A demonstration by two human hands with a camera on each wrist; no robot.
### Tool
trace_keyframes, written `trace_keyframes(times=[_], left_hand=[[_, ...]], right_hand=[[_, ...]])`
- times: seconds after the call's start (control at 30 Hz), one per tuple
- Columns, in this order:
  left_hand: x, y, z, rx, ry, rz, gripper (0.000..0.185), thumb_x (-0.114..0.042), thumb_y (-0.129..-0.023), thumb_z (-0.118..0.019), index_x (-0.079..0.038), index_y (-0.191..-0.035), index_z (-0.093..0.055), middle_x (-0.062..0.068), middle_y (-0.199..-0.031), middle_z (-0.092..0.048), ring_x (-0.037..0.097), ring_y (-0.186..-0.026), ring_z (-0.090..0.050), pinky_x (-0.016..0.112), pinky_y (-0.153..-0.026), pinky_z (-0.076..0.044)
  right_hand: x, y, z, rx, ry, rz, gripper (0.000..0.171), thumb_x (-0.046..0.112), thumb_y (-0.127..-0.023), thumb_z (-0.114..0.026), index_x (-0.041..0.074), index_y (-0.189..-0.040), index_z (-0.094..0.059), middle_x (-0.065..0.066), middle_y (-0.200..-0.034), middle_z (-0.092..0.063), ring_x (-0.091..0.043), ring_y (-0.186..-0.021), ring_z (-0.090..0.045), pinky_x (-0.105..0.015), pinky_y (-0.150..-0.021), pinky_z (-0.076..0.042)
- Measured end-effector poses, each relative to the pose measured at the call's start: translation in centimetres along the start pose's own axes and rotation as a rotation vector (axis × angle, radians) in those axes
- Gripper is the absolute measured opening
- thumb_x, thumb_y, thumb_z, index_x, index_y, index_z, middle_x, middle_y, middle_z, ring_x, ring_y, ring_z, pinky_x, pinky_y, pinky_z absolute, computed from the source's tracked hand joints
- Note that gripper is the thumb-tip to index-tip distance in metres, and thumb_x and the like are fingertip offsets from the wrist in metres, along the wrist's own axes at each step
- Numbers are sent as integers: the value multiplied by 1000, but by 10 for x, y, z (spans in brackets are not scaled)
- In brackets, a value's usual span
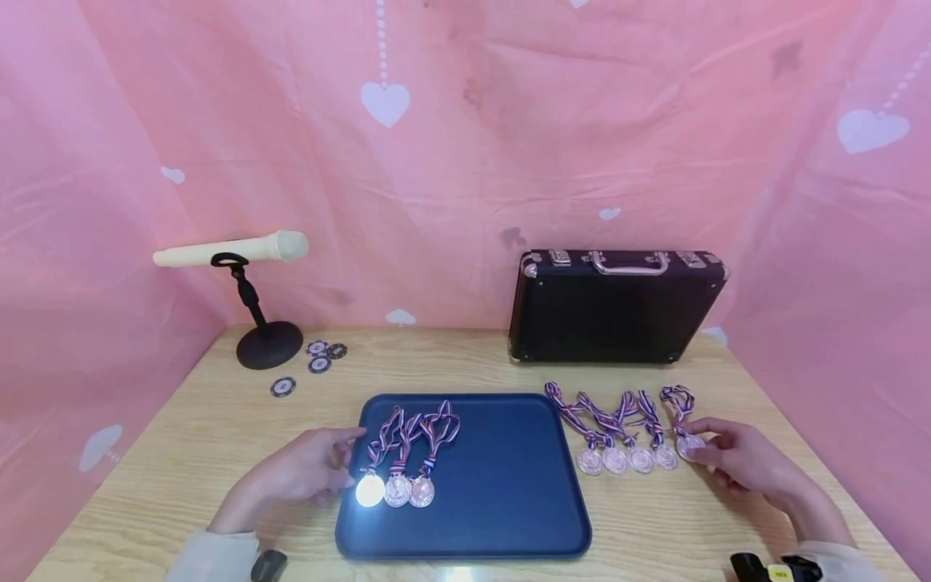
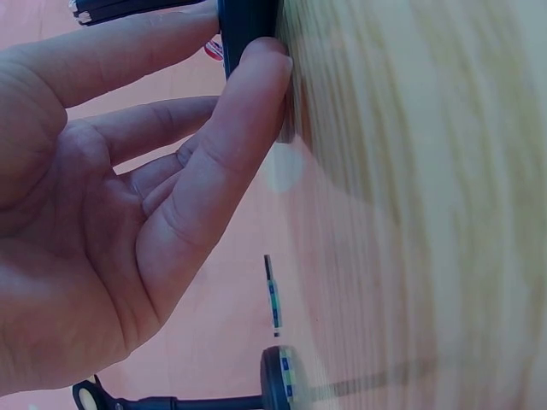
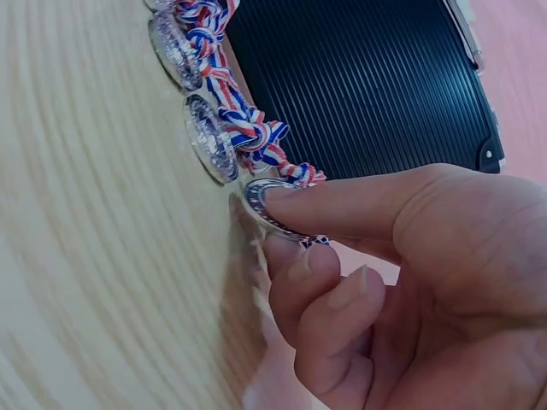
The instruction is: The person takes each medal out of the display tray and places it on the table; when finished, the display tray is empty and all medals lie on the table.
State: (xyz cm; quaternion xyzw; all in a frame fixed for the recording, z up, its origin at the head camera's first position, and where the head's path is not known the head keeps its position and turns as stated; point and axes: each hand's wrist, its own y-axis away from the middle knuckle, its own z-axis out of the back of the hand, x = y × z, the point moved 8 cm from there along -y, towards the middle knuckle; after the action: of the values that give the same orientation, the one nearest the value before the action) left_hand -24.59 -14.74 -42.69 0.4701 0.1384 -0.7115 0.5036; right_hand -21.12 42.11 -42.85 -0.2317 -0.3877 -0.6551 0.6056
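My right hand pinches the rightmost medal between thumb and index finger, its striped ribbon lying away from me on the table. In the right wrist view that medal is tilted between the fingertips, beside another medal. At the left rim of a dark blue tray, my left hand rests with index finger and thumb spread along the edge. The left wrist view shows the thumb laid against the tray's side. Three ribboned medals lie in the tray's left part, the leftmost shining brightly.
Several more medals lie in a row right of the tray. Behind them stands a black briefcase. At the back left are a white microphone on a black stand and several poker chips. Pink cloth surrounds the table.
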Motion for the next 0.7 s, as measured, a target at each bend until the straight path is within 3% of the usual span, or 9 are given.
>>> trace_keyframes(times=[0.23,0.57,0.7], left_hand=[[0,1,0,0,-4,6,77,8,-86,-74,6,-156,-44,10,-102,-57,19,-57,-55,24,-48,-49],[0,1,0,-8,-19,4,75,8,-86,-74,7,-155,-45,10,-100,-57,20,-58,-57,26,-48,-51],[0,0,0,-15,-27,11,76,8,-85,-74,6,-155,-45,9,-99,-57,19,-57,-57,26,-47,-50]], right_hand=[[3,2,-4,47,31,28,48,10,-99,-68,-14,-138,-53,-4,-72,-55,-9,-51,-51,-22,-43,-41],[6,1,2,-46,190,24,40,10,-97,-71,-7,-133,-64,-3,-70,-54,-10,-50,-50,-26,-43,-44],[6,1,2,-48,197,26,37,8,-96,-71,-7,-130,-65,-1,-68,-51,-10,-51,-49,-25,-44,-43]])
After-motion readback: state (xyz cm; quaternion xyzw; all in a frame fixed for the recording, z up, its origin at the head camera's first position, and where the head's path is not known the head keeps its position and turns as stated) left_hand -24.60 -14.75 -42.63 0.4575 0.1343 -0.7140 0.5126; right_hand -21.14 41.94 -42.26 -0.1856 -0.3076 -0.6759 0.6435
